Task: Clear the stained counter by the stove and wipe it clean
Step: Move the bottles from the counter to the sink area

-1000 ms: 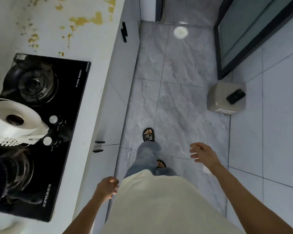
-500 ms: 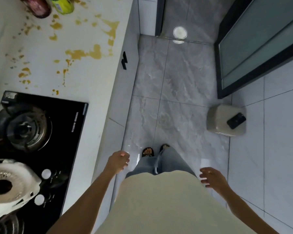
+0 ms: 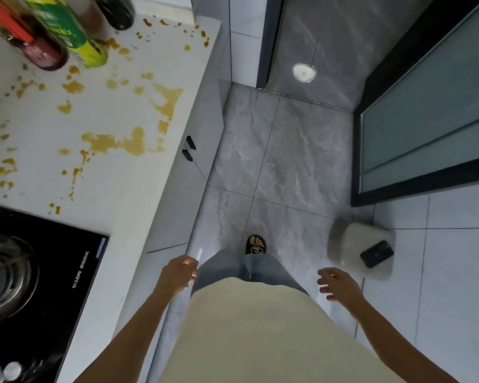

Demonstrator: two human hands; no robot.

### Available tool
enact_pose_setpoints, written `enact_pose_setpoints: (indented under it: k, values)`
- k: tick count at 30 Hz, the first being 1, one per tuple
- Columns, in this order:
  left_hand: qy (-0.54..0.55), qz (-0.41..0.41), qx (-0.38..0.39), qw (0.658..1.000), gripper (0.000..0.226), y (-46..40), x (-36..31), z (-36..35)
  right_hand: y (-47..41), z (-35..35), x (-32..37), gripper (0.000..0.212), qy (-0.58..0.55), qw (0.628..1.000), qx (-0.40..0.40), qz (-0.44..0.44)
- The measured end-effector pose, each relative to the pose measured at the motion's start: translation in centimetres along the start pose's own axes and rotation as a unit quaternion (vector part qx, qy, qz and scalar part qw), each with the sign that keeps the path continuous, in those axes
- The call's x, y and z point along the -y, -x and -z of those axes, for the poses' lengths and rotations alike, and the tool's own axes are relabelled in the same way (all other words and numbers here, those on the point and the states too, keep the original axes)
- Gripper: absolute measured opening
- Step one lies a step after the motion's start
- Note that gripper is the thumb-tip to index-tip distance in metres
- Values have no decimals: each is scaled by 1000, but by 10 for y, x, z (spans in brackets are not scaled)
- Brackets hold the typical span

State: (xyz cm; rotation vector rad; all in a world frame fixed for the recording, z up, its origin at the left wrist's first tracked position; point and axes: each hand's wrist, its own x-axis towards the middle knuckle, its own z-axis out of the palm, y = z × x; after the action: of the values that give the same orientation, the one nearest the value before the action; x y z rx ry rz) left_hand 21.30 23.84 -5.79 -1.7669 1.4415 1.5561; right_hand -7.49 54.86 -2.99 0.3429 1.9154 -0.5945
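head view, bench: white bench (image 3: 127, 189) running along the left, yellow-brown stains (image 3: 116, 142) spreading over most of its top, thickest near the middle and front edge
head view, stove: black glass stove (image 3: 53, 272) sitting at the near end of the bench, burner (image 3: 3, 275) showing at far left; stains stopping just beyond its far edge
head view, bottles: red-labelled bottle (image 3: 31, 42), green-yellow bottle (image 3: 72, 34) and a dark bottle (image 3: 119, 12) standing close together at the far end of the bench, blocking part of the stained area
head view, left hand: left hand (image 3: 179, 275) hanging beside the cupboard front below the bench, fingers loosely curled, holding nothing, touching nothing
head view, right hand: right hand (image 3: 335, 283) hanging over the floor, fingers relaxed and spread, holding nothing
head view, floor: grey tiled floor (image 3: 288, 167), sandalled foot (image 3: 255, 244) stepping forward
head view, other: beige stool (image 3: 351, 250) standing to the right, dark phone (image 3: 376, 254) lying on it; dark-framed glass door (image 3: 432, 106) lying beyond
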Motion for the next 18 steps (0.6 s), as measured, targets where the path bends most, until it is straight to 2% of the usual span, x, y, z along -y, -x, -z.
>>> enact_pose_setpoints:
  k: [4, 11, 15, 16, 18]
  values:
    - [15, 65, 4, 998, 15, 5, 3, 3, -22, 0, 97, 15, 61, 992, 2, 114]
    - [47, 170, -36, 984, 13, -7, -4, 10, -64, -22, 248, 17, 125, 969, 45, 207]
    - [-17, 157, -14, 987, 29, -30, -42, 24, -76, -33, 305, 14, 158, 960, 57, 223]
    - [-31, 143, -9, 989, 26, -34, -60, 29, -78, -32, 315, 14, 168, 959, 57, 221]
    - [16, 115, -38, 992, 15, -44, -93, 34, -83, -29, 330, 15, 178, 959, 55, 213]
